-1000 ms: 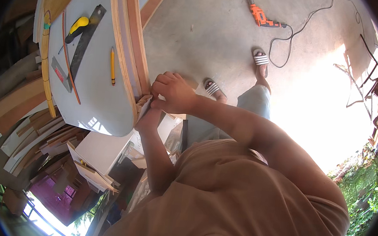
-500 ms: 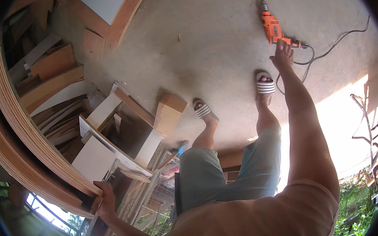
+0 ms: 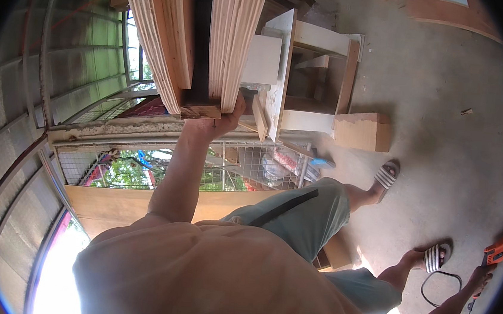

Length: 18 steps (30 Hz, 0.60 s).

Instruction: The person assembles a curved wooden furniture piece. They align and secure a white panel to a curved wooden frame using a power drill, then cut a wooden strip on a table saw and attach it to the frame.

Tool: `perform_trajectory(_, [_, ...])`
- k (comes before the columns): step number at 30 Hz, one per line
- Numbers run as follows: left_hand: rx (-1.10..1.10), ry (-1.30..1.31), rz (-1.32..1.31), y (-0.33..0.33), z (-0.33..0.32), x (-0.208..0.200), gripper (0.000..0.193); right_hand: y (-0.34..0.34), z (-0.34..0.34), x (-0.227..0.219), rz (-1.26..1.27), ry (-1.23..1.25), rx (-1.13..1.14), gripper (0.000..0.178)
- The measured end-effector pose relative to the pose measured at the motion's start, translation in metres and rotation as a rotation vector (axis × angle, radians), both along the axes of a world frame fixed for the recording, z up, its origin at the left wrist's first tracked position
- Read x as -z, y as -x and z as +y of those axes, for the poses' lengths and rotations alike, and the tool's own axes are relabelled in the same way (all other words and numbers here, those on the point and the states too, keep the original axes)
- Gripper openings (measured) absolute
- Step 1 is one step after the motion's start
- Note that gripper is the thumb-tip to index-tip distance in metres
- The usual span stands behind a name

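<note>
At the lower right edge, my right hand [image 3: 478, 281] is closed around the handle of an orange corded power drill [image 3: 499, 249]. My left hand [image 3: 225, 123] reaches up to the near end of a layered plywood piece [image 3: 233, 42]. Its fingers wrap the right side of a short wooden block [image 3: 200, 112] set between that piece and a second layered plywood piece [image 3: 154, 35]. A dark gap runs between the two pieces. My left fingertips are partly hidden behind the wood.
A white and brown wooden frame [image 3: 284, 70] stands right of the plywood, with a cardboard-coloured box [image 3: 362, 131] beside it. The drill's black cord [image 3: 425, 292] loops near my sandalled foot [image 3: 437, 257]. Wire mesh [image 3: 215, 166] and a low wooden board [image 3: 116, 202] lie behind my left arm.
My view has swung left toward the plywood. The right hand, with fingers over the drill's handle before, is now closed on it. My left hand stays at the wood's end.
</note>
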<state>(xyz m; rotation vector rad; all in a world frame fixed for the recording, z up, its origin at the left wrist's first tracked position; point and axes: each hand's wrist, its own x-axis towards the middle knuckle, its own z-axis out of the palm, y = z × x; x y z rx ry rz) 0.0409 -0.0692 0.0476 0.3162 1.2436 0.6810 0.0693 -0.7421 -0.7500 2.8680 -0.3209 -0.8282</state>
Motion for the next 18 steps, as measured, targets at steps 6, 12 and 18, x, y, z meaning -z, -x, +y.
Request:
perform_trajectory(6, [0.219,-0.068,-0.044,0.012,-0.005,0.003,0.032,-0.061,0.056,-0.183,0.048,-0.218,0.036,0.056])
perform_trajectory(12, [-0.021,-0.037,0.084,-0.009,-0.026,0.002,0.053,0.002,0.054,-0.348,-0.13,-0.781,0.485,0.033])
perform_trajectory(18, [-0.002,0.223,-0.13,0.0,-0.028,-0.012,0.051,0.131,0.186,-0.67,-0.236,-1.387,1.115,0.033])
